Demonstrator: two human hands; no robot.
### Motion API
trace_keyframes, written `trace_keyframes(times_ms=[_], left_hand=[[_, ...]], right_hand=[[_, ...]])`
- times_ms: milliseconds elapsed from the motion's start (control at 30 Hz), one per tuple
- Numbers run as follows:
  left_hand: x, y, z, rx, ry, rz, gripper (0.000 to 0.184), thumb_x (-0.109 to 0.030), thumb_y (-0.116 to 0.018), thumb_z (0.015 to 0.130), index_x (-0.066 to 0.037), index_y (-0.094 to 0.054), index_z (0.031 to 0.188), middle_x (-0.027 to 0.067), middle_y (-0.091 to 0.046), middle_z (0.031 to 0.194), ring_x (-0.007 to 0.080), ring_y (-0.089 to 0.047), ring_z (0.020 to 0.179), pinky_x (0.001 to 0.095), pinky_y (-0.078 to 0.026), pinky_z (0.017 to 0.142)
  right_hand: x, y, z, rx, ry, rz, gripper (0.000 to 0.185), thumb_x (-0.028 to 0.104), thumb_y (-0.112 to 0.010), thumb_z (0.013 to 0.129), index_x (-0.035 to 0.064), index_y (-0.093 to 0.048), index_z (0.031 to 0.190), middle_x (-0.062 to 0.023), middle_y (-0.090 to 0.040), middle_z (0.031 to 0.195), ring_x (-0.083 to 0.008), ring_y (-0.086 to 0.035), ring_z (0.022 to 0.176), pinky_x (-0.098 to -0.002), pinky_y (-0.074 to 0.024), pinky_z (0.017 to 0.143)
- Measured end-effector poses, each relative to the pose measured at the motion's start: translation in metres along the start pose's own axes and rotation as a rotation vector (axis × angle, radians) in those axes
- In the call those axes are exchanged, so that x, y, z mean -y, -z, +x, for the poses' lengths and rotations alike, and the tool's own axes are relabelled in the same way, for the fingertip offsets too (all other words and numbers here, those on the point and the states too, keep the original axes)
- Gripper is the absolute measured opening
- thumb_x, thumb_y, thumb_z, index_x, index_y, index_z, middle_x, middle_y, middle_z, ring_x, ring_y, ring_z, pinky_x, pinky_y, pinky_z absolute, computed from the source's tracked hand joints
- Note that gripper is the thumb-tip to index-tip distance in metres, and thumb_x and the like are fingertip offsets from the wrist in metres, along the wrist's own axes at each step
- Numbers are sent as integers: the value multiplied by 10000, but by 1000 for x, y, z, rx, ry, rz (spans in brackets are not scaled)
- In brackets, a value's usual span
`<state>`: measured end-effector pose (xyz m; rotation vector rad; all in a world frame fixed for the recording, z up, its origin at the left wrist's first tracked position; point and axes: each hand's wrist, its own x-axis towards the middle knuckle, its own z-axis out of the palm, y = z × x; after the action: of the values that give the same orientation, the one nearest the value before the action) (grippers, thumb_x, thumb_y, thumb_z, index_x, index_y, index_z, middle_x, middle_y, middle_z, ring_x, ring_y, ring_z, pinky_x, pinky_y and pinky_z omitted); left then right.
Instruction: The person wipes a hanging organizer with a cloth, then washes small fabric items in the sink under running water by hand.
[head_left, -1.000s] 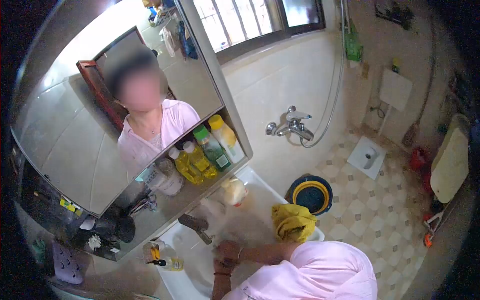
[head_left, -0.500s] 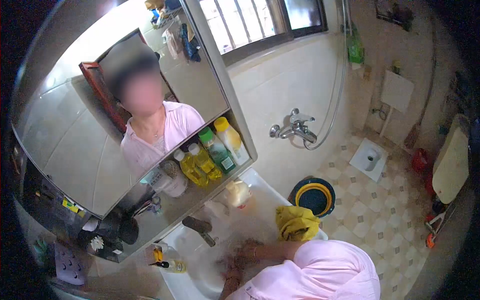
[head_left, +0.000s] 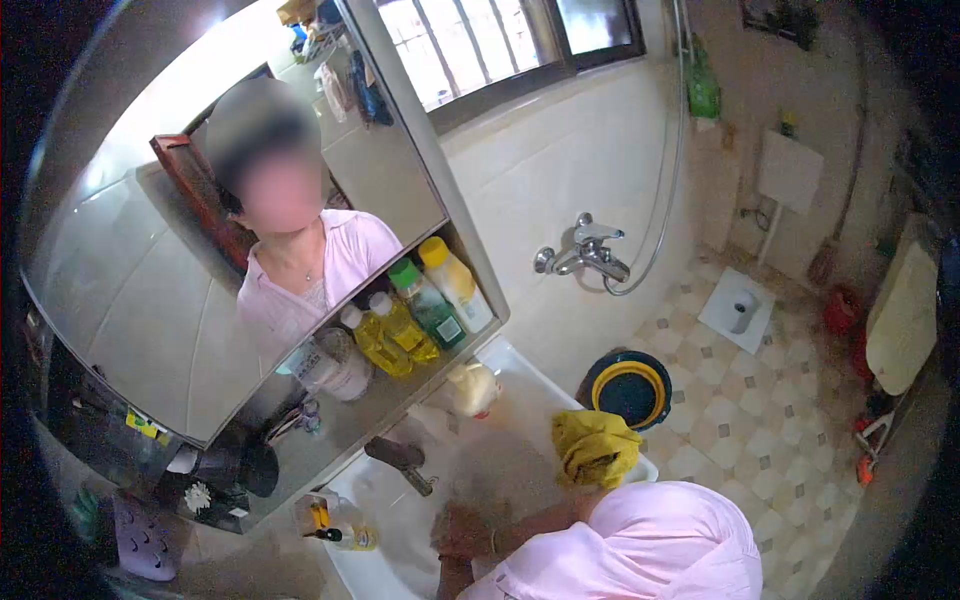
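Observation:
Both of my hands are low in the white sink [head_left: 365, 560], close together in front of the dark faucet [head_left: 402, 462]. My right hand [head_left: 465, 527], with a bracelet on its wrist, reaches in from the right. My left hand [head_left: 447, 553] is just below it, mostly hidden. Blur and dim light hide the fingers of both, and I cannot make out anything between them. A yellow cloth [head_left: 595, 450] lies over the sink's right rim, beside my pink sleeve [head_left: 660, 540]. A cream-coloured bottle [head_left: 473, 390] stands at the sink's back corner.
Yellow bottles [head_left: 378, 340], a green-capped bottle [head_left: 428, 303] and a yellow-capped bottle [head_left: 458, 283] line the shelf under the mirror [head_left: 390, 180]. A small pump bottle [head_left: 350, 538] stands on the left rim. A dark basin [head_left: 630, 390] sits on the tiled floor.
My right hand has drawn back from under the faucet towards the lower left, close against my left hand. The camera view has shifted slightly.

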<state>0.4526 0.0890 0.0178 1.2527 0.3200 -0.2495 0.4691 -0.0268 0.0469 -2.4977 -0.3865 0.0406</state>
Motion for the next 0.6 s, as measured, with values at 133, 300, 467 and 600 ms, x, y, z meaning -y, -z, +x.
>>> trace_keyframes(times_ms=[133,300,467,600], left_hand=[[0,-8,1,88,79,-311,524,-422,-432,814,-55,-402,1188,85,-436,1171,284,-391,1069,419,-303,873],[-7,-11,-1,129,132,-485,539,-414,-429,825,-54,-384,1223,83,-424,1214,283,-375,1111,418,-291,912],[-10,-14,-8,159,171,-582,555,-406,-426,835,-53,-367,1259,80,-412,1257,282,-359,1154,416,-278,952],[-17,-9,-13,196,191,-647,569,-400,-424,843,-51,-352,1287,78,-402,1291,281,-346,1188,415,-268,984]], right_hand=[[16,6,24,-85,-41,73,338,374,-476,782,75,-632,781,-166,-591,885,-328,-550,891,-477,-372,846],[58,-2,25,-196,-365,194,353,380,-470,786,69,-636,765,-169,-598,871,-332,-553,886,-479,-362,865],[53,-25,29,-374,-397,151,396,404,-430,811,73,-626,719,-158,-598,813,-311,-558,861,-479,-381,837],[-4,14,36,-321,74,-148,405,420,-429,824,68,-629,829,-176,-586,881,-305,-525,953,-482,-394,843]])
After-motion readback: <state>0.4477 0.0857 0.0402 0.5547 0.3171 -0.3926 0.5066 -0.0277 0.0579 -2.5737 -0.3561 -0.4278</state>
